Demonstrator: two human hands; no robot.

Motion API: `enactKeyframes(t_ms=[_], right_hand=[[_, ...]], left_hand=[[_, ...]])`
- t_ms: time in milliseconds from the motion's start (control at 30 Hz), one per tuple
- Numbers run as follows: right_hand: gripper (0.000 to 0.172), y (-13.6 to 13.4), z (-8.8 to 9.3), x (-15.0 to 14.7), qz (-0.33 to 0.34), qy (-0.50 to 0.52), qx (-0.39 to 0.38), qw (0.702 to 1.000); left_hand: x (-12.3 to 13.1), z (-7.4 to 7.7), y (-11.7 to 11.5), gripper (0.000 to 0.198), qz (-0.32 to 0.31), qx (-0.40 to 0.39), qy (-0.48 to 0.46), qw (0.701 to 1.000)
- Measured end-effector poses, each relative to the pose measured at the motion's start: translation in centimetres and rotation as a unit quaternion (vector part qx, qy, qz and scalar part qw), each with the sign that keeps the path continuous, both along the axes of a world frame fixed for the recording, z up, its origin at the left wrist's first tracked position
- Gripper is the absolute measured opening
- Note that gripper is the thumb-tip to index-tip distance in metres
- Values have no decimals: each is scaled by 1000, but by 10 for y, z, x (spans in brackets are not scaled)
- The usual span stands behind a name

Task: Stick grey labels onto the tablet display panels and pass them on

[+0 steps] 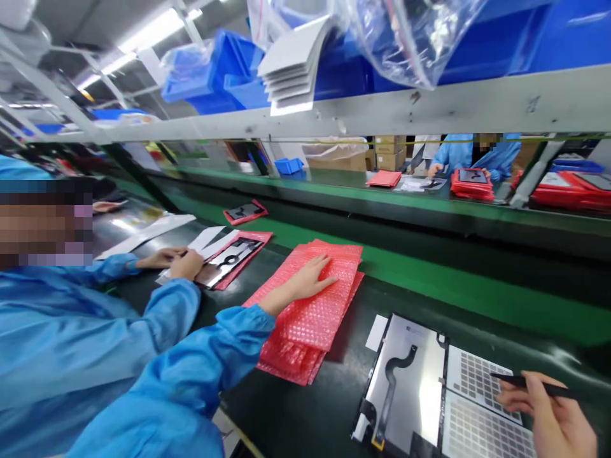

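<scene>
A factory assembly line: blue bins (210, 83) crowd the long shelf (449, 109), tube lights (155, 30) hang above it, and below it workers in blue smocks (81, 346) flank dark benches (296, 410) bearing display panels (417, 381) and red bubble-wrap bags (310, 321)

Blue bins (203, 83), white sheets (293, 60) on overhead shelf (458, 105); cardboard boxes (387, 152) beyond far bench (334, 178).

On the dark flat bench (296, 416) before us, the stack of red bubble-wrap pouches (305, 327) lies in the middle, under our left hand (308, 280). Right of it, and nearer, we have the silver rectangular screen panel (415, 369). Just right of this panel lie white sheets of small grey squares (480, 378). On the far side, blue plastic bins (233, 63) are on the white metal shelf (439, 111).
</scene>
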State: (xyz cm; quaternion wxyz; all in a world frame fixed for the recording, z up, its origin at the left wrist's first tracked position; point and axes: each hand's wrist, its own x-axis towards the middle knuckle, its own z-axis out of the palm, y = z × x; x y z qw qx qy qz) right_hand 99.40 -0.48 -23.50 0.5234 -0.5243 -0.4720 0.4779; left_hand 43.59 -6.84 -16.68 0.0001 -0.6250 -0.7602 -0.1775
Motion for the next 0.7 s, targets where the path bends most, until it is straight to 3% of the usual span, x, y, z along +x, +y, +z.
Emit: enactKeyframes(t_ms=[100, 200, 333, 467, 600, 700], right_hand=[[60, -2, -1, -1, 15, -4, -12, 1000], [59, -4, -5, -3, 33, 0, 4, 999], [55, -6, -6, -7, 51, 0, 15, 999], [56, -7, -8, -10, 55, -7, 18, 998], [53, -7, -11, -11, 57, -17, 26, 998], [51, -9, -13, -10, 66, -22, 26, 997]], left_hand=[[9, -4, 45, 61, -33, -1, -7, 999], [33, 1, 98, 51, -83, 4, -14, 996], [96, 9, 184, 40, -155, -3, -29, 987], [175, 6, 253, 41, -156, -2, -30, 987], [234, 5, 277, 47, -125, -3, -21, 992], [250, 14, 264, 45, -113, -32, -6, 993]])
